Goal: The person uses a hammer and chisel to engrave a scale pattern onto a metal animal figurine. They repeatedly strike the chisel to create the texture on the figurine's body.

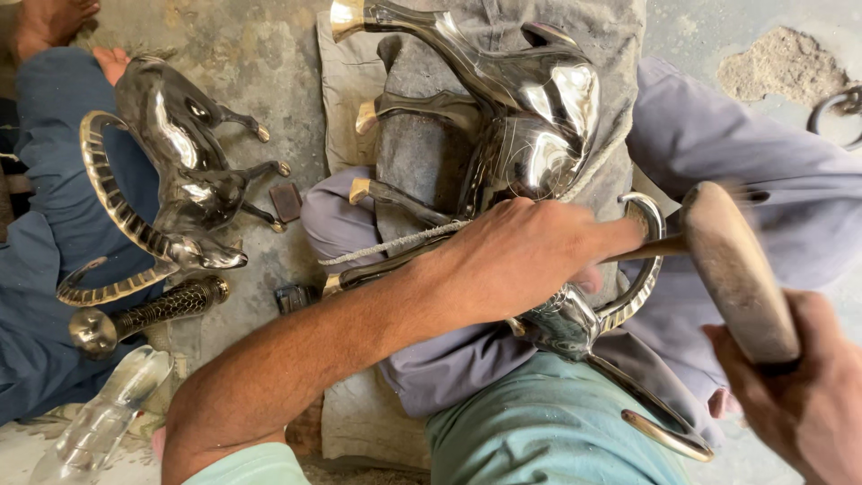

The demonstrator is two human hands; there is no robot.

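Polished metal goat figure (530, 117), mirror-bright, lying on grey cloth (422, 153) across the person's lap, legs toward the left, ribbed curved horn (642, 269) near the knees. Second goat figure (180, 171), same finish, on the concrete floor (260, 54) at left. Wooden mallet (736, 269), rounded and worn, clenched by its handle in the right hand (808, 395). Left hand (521, 256) wrapped around a thin chisel (646, 250) against the head. Best kept steady, with short, light blows.

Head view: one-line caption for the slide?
Left hand steadies a chisel on a polished metal antelope figure while the right hand holds a wooden mallet.
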